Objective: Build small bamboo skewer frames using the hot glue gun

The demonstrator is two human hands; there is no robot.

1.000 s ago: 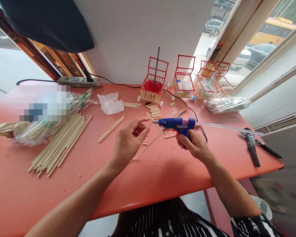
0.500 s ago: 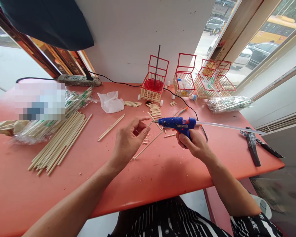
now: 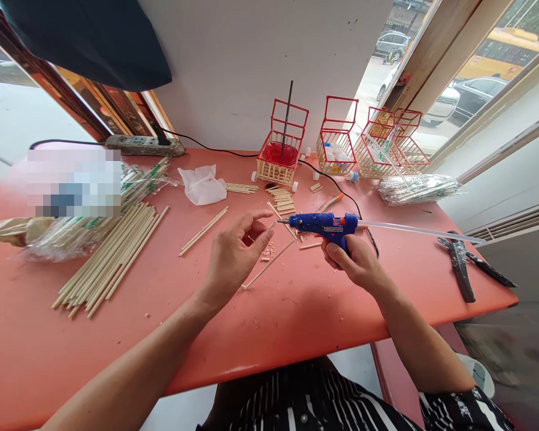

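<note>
Blue plastic forms the body of the glue gun (image 3: 324,224), which is held above the surface (image 3: 291,326) by the right hand (image 3: 348,257), its fingers wrapped around the grip. Its long axis is laid almost level across the view, with the nozzle pointed left towards the left hand (image 3: 236,254). A translucent glue stick (image 3: 422,230) is extended from its rear, slanted slightly towards the front at its far right end. Between the thumb and fingers of the left hand, a thin stick (image 3: 272,227) is pinched, tilted up to the right, its tip set right by the nozzle; whether they touch cannot be told. Beneath the hands, a longer stick (image 3: 268,266) is laid diagonally, its near end turned towards the left forearm. Beyond the glue gun, short cut sticks (image 3: 282,199) and pliers (image 3: 331,202) are spread, and red-topped stick baskets (image 3: 277,164) are lined up near the wall. The left side is taken up by a bundle of long sticks (image 3: 112,260), and a black-wrapped tool (image 3: 462,269) is placed near the right edge. Bare red surface is seen between the forearms, down to the front edge
</note>
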